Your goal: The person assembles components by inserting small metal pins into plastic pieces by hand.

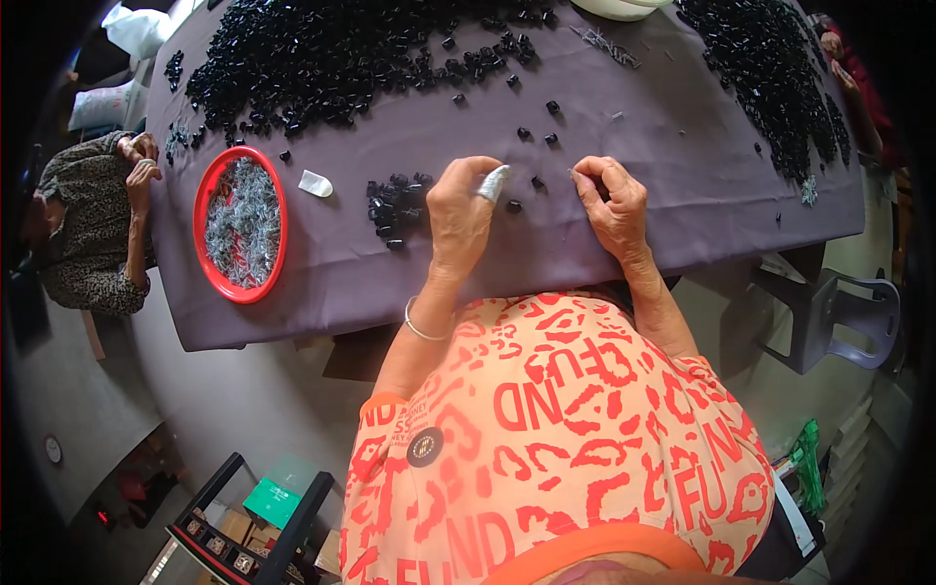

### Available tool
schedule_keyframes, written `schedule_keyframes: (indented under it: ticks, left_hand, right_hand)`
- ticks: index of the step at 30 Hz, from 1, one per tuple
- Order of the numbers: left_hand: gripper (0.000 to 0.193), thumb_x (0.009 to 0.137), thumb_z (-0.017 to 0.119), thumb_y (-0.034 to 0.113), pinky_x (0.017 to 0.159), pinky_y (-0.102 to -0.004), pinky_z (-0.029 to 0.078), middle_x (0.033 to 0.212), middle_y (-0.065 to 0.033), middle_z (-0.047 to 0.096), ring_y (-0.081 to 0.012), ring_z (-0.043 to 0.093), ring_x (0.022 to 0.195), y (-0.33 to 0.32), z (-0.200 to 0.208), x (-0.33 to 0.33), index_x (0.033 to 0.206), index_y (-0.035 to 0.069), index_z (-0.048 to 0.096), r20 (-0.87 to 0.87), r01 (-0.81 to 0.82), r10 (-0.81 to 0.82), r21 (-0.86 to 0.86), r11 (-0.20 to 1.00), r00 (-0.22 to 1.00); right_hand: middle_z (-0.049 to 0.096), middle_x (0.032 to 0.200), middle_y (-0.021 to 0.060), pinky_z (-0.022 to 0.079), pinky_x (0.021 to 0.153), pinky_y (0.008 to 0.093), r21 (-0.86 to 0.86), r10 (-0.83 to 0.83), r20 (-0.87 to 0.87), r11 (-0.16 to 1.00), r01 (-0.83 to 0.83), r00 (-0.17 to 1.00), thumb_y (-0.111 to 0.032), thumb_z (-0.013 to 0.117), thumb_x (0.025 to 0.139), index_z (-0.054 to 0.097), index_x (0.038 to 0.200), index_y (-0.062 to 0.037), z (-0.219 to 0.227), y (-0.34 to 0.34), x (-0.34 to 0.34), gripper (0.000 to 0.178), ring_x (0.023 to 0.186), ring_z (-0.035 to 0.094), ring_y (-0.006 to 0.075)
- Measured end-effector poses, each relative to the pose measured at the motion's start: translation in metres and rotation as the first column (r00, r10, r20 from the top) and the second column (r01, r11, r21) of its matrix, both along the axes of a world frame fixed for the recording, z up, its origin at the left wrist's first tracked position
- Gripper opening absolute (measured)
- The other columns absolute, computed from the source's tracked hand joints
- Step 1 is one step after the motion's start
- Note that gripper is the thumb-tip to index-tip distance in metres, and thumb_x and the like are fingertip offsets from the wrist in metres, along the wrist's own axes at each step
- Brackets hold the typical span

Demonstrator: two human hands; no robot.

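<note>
My left hand (460, 216) hovers over the table's near side, fingers curled together, with a white finger cover (493, 183) on one digit. Whatever it may hold is hidden. Close by on its left sits a small cluster of black plastic pieces (395, 207). My right hand (616, 207) is closed in a pinch, thumb against forefinger; something tiny seems to be at the tips, too small to name. Between the hands lie a few loose black pieces (514, 207). A red oval basket (284, 234) full of thin grey metal pins (244, 219) stands at the left.
Large heaps of black pieces (302, 68) cover the far left and far right of the purple tablecloth (370, 292). A spare white finger cover (316, 183) lies beside the basket. Other people sit at the left (97, 224) and far right. A grey plastic chair (829, 312) stands at right.
</note>
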State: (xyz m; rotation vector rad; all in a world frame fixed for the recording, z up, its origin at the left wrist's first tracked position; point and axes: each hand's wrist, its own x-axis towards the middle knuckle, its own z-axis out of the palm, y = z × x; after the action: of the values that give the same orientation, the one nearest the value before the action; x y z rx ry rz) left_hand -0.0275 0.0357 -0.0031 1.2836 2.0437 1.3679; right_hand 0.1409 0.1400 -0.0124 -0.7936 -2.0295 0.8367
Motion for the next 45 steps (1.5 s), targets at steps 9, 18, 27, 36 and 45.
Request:
schedule_keyframes:
  ticks: [9,18,27,36,45]
  left_hand:
    - [0.018,0.091,0.054,0.006,0.058,-0.0239,0.055,0.097,-0.0125,0.064,-0.0176,0.065,0.079,-0.030,0.007,0.005,0.107,-0.002,0.058,0.998,-0.115,-0.049,0.054,0.992,0.046]
    - [0.020,0.087,0.059,0.001,0.069,-0.0250,0.053,0.093,-0.0113,0.066,-0.0154,0.065,0.078,-0.042,0.024,0.029,0.106,-0.004,0.062,0.895,-0.139,-0.053,0.127,0.982,0.442]
    - [0.017,0.086,0.058,-0.003,0.071,-0.0238,0.052,0.092,-0.0103,0.066,-0.0136,0.063,0.078,-0.050,0.029,0.035,0.103,-0.005,0.062,0.792,-0.138,-0.027,0.140,0.981,0.610]
    - [0.015,0.087,0.058,-0.002,0.070,-0.0242,0.052,0.087,-0.0100,0.066,-0.0137,0.063,0.078,-0.056,0.021,0.033,0.101,-0.004,0.062,0.827,-0.109,-0.024,0.103,0.989,0.562]
    - [0.016,0.088,0.057,0.001,0.069,-0.0256,0.054,0.090,-0.0118,0.066,-0.0155,0.064,0.077,-0.057,0.012,0.037,0.102,-0.005,0.060,0.932,-0.116,-0.064,0.112,0.987,0.356]
  right_hand:
    - [0.062,0.076,0.0043,0.046,0.061,0.0230,-0.190,0.061,-0.008,0.980,-0.061,0.998,0.000,0.065,0.081,0.061,0.086,0.0001,0.017,-0.008,-0.004,0.007,0.064,0.057,0.0098]
    - [0.063,0.077,0.0065,0.046,0.059,0.0244,-0.181,0.322,-0.042,0.928,-0.324,0.946,0.000,0.066,0.079,0.061,0.087,0.0017,0.046,-0.034,-0.024,0.010,0.066,0.059,0.0123]
    - [0.062,0.077,0.0095,0.048,0.059,0.0264,-0.038,0.297,0.073,0.955,-0.295,0.952,0.003,0.065,0.078,0.059,0.086,0.0010,0.048,-0.048,-0.023,0.010,0.067,0.062,0.0184]
    - [0.063,0.076,0.0078,0.048,0.060,0.0242,-0.311,0.342,0.013,0.894,-0.321,0.940,0.001,0.065,0.080,0.060,0.089,0.0016,0.051,-0.054,-0.020,0.010,0.068,0.062,0.0121]
    - [0.062,0.074,0.0054,0.047,0.058,0.0237,-0.146,0.343,0.048,0.932,-0.333,0.938,0.002,0.063,0.082,0.060,0.086,0.0012,0.044,-0.054,-0.023,0.005,0.064,0.059,0.0111]
